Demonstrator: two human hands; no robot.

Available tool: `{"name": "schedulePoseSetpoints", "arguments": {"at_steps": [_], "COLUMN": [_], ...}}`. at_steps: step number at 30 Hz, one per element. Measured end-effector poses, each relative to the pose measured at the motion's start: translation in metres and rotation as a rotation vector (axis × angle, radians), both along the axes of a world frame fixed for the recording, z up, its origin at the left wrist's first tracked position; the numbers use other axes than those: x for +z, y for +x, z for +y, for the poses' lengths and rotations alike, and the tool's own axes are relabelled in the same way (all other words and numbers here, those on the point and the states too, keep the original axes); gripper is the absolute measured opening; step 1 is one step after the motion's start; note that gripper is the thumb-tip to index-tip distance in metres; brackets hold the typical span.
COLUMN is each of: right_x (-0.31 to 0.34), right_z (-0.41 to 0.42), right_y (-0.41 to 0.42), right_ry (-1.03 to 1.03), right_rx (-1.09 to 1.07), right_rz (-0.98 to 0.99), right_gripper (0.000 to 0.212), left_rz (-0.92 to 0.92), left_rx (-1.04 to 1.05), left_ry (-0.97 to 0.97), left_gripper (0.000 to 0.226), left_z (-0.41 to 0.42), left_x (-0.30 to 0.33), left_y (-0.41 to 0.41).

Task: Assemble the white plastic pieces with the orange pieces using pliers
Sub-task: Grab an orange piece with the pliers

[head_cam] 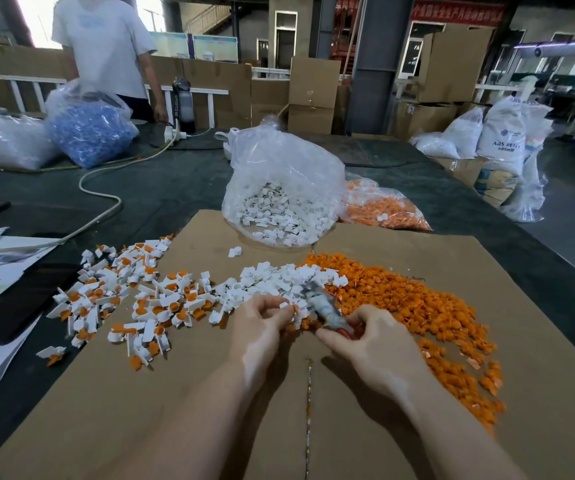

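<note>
Behind cardboard point(417, 341): clear bag point(296, 168) (white pieces point(279, 216)).

White plastic pieces point(279, 278) are heaped at the centre; a bright orange pile point(417, 306) is spread toward three o'clock; white-and-orange joined pieces point(133, 299) are scattered toward nine o'clock; plain brown cardboard point(210, 410) is seen beneath; red handles are shown on grey pliers point(324, 306); blue parts fill a clear bag point(89, 133) at eleven o'clock.
</note>
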State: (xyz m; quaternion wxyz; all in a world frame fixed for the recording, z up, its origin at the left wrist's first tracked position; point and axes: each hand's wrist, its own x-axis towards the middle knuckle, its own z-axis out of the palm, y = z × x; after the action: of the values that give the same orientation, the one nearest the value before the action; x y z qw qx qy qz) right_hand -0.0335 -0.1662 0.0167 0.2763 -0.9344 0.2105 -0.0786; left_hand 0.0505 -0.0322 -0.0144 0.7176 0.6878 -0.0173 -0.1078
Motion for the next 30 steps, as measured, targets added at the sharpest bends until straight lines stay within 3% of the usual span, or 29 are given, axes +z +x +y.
{"name": "schedulePoseSetpoints", "arguments": {"at_steps": [4,11,15,17,22,30], "right_x": [-0.009,-0.024,-0.032,-0.036,-0.046,-0.045], "right_z": [-0.017,-0.026,-0.004,0.013,0.026,0.026], "right_y": [0.001,0.001,0.007,0.009,0.009,0.006], "right_ry": [-0.345,-0.710,-0.566,-0.432,-0.200,-0.199], "right_rx": [-0.132,-0.211,-0.003,0.145,0.133,0.123], "right_rz": [-0.050,0.079,-0.417,-0.538,-0.545,-0.561], "right_gripper": [0.056,0.070,0.042,0.028,0.009,0.009], "left_rz": [-0.268,-0.329,-0.351,-0.371,-0.276,-0.403], "left_rx": [-0.113,-0.194,-0.214,-0.224,-0.251,-0.228], "left_ry": [0.250,0.414,0.457,0.442,0.305,0.311], "left_gripper": [0.016,0.024,0.025,0.025,0.029,0.027], "left_z": [0.002,0.000,0.000,0.001,0.008,0.006], "left_x": [-0.008,-0.010,-0.010,-0.009,-0.008,-0.011], "left_y": [-0.008,-0.008,-0.006,-0.006,-0.010,-0.016]}}
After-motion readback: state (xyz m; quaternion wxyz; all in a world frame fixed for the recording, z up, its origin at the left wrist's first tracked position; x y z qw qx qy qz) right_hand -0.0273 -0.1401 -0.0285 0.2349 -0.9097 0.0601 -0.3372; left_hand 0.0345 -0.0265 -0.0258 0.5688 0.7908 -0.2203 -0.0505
